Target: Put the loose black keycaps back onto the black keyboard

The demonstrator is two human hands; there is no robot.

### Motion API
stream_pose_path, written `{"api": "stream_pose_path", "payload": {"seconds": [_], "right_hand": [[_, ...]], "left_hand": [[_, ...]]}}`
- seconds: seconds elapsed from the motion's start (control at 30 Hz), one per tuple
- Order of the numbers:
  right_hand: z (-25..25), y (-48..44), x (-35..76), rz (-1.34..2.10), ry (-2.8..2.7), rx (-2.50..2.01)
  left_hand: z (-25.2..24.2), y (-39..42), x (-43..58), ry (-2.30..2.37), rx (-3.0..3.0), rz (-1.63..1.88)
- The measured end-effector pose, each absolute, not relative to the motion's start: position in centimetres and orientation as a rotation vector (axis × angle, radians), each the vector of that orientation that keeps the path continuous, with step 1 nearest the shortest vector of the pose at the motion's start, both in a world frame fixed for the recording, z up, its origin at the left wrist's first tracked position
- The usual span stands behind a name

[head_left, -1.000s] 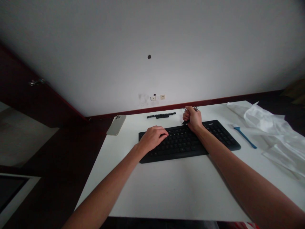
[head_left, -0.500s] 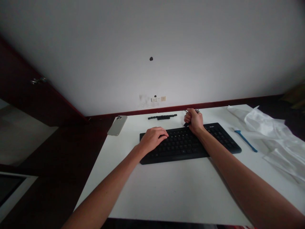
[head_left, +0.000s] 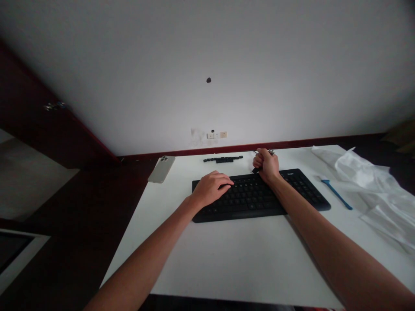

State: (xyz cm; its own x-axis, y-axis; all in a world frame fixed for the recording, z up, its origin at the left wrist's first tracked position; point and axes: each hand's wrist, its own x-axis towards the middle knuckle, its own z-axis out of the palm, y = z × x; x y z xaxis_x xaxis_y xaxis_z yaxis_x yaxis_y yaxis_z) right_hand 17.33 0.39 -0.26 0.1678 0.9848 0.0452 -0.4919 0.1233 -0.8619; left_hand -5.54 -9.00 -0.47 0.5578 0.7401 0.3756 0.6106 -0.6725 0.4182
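A black keyboard (head_left: 249, 203) lies on the white table with exposed spots along its top row. My left hand (head_left: 212, 188) rests on its upper left part, fingers stretched out and thumb apart, holding nothing visible. My right hand (head_left: 266, 166) is closed in a fist over the keyboard's top edge. It grips a slim tool (head_left: 256, 169) whose black end sticks out below the fist. A small metallic bit pokes out at the top, and the rest is hidden by the fingers. Behind the keyboard, several loose black keycaps (head_left: 225, 160) lie in a row.
A pale phone (head_left: 162, 169) lies face down at the table's left edge. On the right are a blue brush (head_left: 337, 194) and a crumpled white sheet (head_left: 369, 172). Behind the table (head_left: 233, 255) stands a wall with sockets (head_left: 217, 135); a dark red door (head_left: 45, 116) is at left.
The whole view has shifted slightly. Both hands stay at nearly the same places on the keyboard, and the right fist keeps its grip on the tool.
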Motion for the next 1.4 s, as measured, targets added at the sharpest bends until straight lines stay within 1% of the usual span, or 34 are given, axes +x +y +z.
{"api": "stream_pose_path", "payload": {"seconds": [0.47,1.4], "right_hand": [[-0.4,0.6,17.3,1.242,-0.76,-0.831],[-0.3,0.5,17.3,1.248,-0.78,-0.851]], "left_hand": [[-1.0,-8.5,-4.8,1.102,2.601,0.801],[0.0,-9.2,-4.5,1.159,2.662,0.728]]}}
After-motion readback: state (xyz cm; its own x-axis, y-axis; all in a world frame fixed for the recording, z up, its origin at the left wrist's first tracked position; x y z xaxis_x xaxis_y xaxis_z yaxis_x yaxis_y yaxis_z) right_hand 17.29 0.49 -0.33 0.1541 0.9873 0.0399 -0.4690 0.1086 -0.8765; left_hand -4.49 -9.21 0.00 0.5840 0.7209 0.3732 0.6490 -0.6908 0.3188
